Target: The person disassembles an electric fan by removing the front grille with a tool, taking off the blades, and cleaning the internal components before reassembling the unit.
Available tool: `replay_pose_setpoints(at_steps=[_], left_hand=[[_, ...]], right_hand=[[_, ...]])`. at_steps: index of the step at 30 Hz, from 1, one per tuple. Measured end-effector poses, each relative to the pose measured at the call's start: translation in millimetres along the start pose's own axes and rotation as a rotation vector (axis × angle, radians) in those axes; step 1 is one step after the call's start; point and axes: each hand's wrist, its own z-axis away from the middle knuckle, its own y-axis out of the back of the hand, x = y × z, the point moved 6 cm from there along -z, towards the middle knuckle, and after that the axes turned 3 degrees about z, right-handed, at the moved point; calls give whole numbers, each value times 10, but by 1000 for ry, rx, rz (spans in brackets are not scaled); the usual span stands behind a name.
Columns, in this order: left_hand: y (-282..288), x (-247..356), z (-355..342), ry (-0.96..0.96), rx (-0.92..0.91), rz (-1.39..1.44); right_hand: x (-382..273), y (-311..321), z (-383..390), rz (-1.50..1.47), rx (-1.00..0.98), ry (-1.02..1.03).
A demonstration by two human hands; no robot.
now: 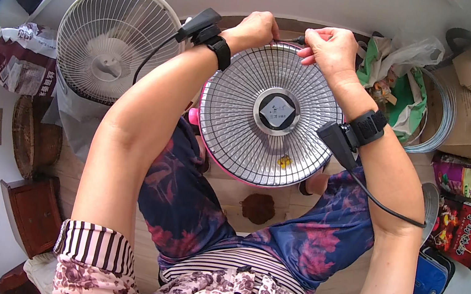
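Heater: A round heater with a wire guard and pink rim sits face up between the knees of a seated person in patterned trousers.
Right hand: The right hand, just past the heater's far edge, pinches a short dark cord between thumb and fingers.
Left hand: The left hand curls closed near the cord's other end; whether it grips anything cannot be told.
Cord risk: Held by fingertips alone at the right, the cord could slip away or, pulled sideways, snag on the guard's wires.
Heater risk: A nudge from a knee or forearm could shift or tip the heater; what supports it is hidden.
Cable risk: The thin cable at the left wrist hangs near the white fan and could catch on its cage if the arm swings.
Count: One heater, one pink knob, one yellow decoration, one fan; two black wrist units; at right, one wire coil, one red package, one blue case.
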Motion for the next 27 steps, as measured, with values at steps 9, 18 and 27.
replay_pose_setpoints(at_steps=[9, 18, 27], left_hand=[[2, 0, 6, 75, -40, 62], [-13, -23, 15, -17, -35, 65], [-46, 32, 8, -161, -60, 34]], right_hand=[[-7, -29, 13, 5, 5, -17], [-66, -74, 61, 67, -8, -16], [-51, -117, 84, 58, -2, -3]])
